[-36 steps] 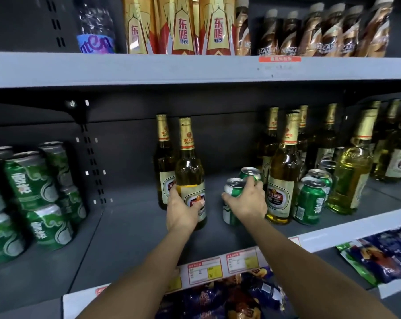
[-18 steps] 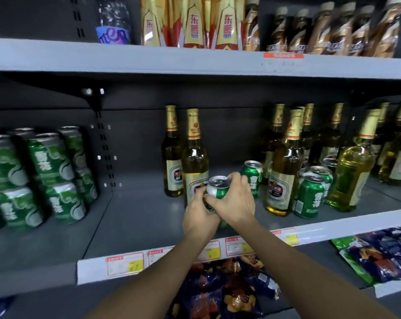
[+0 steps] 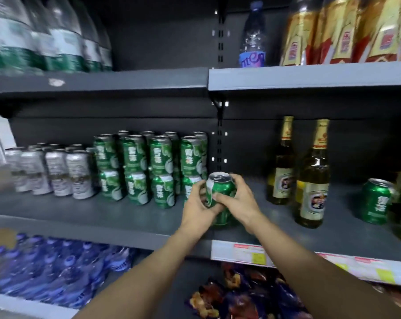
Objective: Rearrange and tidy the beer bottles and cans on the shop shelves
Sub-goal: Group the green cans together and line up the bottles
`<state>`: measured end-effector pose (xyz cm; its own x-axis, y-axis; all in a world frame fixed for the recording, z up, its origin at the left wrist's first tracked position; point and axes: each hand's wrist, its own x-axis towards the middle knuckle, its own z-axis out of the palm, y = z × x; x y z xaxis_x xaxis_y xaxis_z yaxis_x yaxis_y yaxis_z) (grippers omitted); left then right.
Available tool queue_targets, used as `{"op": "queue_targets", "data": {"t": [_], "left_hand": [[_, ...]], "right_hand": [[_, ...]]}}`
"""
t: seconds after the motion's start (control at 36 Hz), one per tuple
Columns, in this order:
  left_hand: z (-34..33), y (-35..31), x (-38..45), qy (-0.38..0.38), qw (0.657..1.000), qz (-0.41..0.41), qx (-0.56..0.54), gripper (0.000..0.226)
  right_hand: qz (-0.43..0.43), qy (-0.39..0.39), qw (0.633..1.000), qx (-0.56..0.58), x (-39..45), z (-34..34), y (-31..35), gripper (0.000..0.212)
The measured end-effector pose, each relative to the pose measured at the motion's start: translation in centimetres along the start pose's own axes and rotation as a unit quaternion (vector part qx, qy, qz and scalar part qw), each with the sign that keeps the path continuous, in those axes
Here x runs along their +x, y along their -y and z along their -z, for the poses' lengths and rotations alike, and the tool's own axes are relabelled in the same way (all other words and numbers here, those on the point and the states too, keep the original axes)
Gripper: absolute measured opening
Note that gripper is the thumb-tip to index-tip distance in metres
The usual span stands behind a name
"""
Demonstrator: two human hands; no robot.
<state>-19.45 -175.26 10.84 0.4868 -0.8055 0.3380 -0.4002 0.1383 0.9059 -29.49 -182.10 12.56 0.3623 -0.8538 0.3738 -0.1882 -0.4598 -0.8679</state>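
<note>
Both hands (image 3: pixel 220 203) around green can (image 3: pixel 221 188)

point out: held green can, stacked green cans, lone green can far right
held green can (image 3: pixel 220 188): head view, upper side wall.
stacked green cans (image 3: pixel 158 155): head view, top-row can's label.
lone green can (image 3: pixel 375 199): head view, side wall.

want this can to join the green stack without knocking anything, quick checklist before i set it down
1. Grip: both hands, left hand and right hand, wrap the can: ok.
2. Can upright, top up: ok.
3. Second can under the hands: partly hidden, cannot tell.
4. Green stack standing two high, steady: ok.
5. Bare shelf right of the stack for a new column: ok.
6. Clear of the bottles on the right: ok.
</note>
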Motion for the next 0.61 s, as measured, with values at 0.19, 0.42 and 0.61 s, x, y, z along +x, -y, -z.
{"op": "queue_targets", "data": {"t": [0.19,0.42,0.61], "left_hand": [[10.7,4.1,0.6,0.016,0.996,0.038,0.078,0.075],[17.0,7.9,2.1,-0.082,0.983,0.057,0.155,0.064],[21.8,10.7,3.6,-0.012,0.996,0.051,0.067,0.064]], "right_hand": [[-0.076,0.046,0.984,0.157,1.1,-10.9,3.0,0.06],[-0.062,0.091,0.989,0.099,0.3,-19.7,5.0,0.071],[-0.051,0.073,0.994,0.067,1.2,-25.2,5.3,0.064]]}}
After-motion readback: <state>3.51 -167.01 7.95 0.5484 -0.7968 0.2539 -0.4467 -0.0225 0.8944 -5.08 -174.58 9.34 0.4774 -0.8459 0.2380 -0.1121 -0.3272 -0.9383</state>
